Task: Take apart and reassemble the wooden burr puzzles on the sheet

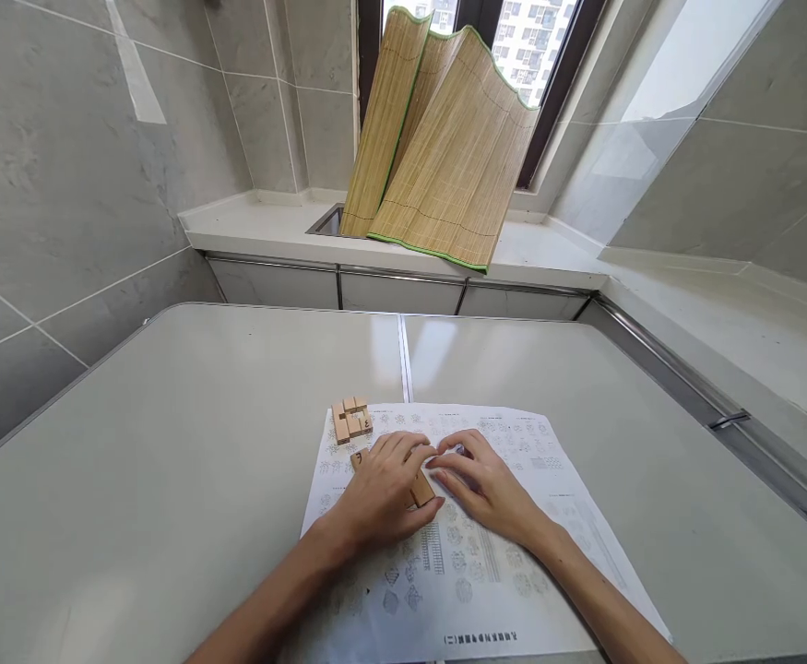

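My left hand (390, 489) is curled over a group of light wooden puzzle blocks (422, 489), with the thumb along their near side. One block end with a dark mark (358, 458) sticks out to the left of the knuckles; the rest is hidden under the palm. Close by on the right, my right hand (480, 480) rests on the paper sheet (569, 553), its fingers bent and slightly apart, fingertips near those of the left. I see nothing held in it. Another wooden puzzle piece (343, 432), notched and marked with a figure, lies at the sheet's upper left corner.
The printed sheet with small diagrams lies on a pale table (168, 480), which has a seam (404, 360) down the middle. Beyond it, a folded bamboo mat (451, 166) leans on a white ledge (265, 226) before a window. Tiled walls (64, 166) enclose both sides.
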Action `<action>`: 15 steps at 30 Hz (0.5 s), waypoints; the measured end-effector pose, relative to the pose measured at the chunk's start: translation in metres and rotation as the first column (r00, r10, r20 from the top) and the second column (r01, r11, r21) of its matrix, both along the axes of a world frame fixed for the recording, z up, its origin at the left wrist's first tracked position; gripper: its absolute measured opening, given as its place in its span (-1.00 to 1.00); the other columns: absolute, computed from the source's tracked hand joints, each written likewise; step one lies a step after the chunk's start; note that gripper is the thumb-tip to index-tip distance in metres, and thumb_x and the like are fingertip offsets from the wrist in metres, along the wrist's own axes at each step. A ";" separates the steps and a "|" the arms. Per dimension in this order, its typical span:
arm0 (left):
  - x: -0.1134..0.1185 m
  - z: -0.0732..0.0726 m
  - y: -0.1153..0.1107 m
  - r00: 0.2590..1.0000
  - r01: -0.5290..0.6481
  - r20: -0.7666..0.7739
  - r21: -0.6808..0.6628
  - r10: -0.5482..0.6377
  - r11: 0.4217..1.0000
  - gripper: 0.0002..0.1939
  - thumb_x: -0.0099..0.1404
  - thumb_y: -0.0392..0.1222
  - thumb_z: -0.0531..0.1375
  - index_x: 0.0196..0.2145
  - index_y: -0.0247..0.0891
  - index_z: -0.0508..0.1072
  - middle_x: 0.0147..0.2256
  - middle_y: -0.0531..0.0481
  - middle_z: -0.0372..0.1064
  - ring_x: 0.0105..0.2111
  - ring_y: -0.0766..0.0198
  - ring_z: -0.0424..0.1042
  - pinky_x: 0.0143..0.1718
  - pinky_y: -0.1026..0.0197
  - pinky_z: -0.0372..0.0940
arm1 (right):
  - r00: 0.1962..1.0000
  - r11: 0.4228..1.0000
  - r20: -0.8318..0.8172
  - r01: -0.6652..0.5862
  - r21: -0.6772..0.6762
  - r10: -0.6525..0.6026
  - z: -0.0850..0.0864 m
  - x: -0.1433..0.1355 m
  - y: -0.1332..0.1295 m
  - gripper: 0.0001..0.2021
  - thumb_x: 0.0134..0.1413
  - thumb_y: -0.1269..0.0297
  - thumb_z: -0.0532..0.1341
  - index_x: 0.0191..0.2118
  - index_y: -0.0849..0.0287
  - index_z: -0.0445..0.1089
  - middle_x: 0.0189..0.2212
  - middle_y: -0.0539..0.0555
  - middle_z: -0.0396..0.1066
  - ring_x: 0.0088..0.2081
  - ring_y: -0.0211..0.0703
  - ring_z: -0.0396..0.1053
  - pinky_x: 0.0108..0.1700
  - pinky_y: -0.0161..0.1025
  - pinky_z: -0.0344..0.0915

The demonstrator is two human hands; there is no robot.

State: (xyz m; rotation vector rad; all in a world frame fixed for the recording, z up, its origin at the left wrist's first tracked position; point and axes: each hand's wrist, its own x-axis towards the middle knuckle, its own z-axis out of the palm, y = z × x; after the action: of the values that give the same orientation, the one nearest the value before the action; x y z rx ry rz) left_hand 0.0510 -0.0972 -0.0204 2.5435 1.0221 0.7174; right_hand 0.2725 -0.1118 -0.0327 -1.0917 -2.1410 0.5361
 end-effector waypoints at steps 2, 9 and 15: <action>-0.001 0.003 0.001 1.000 -0.018 -0.006 -0.016 0.018 1.000 -0.65 0.24 -0.17 0.32 -0.01 -0.17 0.44 -0.02 -0.12 0.49 0.03 -0.01 0.45 0.07 -0.06 0.38 | 0.999 0.999 -0.019 0.038 -0.021 -0.038 -0.001 0.000 0.000 -0.80 0.47 0.23 0.14 -0.07 -0.02 0.54 -0.04 0.17 0.45 0.04 0.08 0.40 0.02 0.08 0.48; -0.005 0.013 0.003 0.997 -0.067 -0.042 -0.001 0.067 0.998 -0.64 0.08 -0.31 0.23 -0.11 -0.18 0.45 -0.16 -0.10 0.48 -0.07 -0.01 0.42 0.04 -0.05 0.34 | 0.996 0.996 -0.014 0.084 -0.030 -0.084 -0.003 0.002 0.001 -0.78 0.48 0.24 0.11 -0.12 0.01 0.52 -0.07 0.16 0.47 0.00 0.05 0.44 0.04 0.07 0.49; -0.007 0.012 0.003 0.987 -0.120 -0.115 -0.027 0.116 0.992 -0.66 -0.01 -0.36 0.22 -0.21 -0.18 0.48 -0.30 -0.07 0.46 -0.15 -0.01 0.39 -0.07 -0.02 0.35 | 0.994 0.994 -0.021 0.103 -0.035 -0.104 -0.004 0.001 0.002 -0.79 0.48 0.24 0.11 -0.15 0.02 0.50 -0.08 0.16 0.47 -0.01 0.06 0.44 0.01 0.06 0.49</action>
State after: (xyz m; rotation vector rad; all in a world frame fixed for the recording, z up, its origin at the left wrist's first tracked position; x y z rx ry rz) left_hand 0.0437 -0.0941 -0.0085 2.5358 1.2204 0.5866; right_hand 0.2739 -0.1099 -0.0363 -1.2019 -2.0494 0.5352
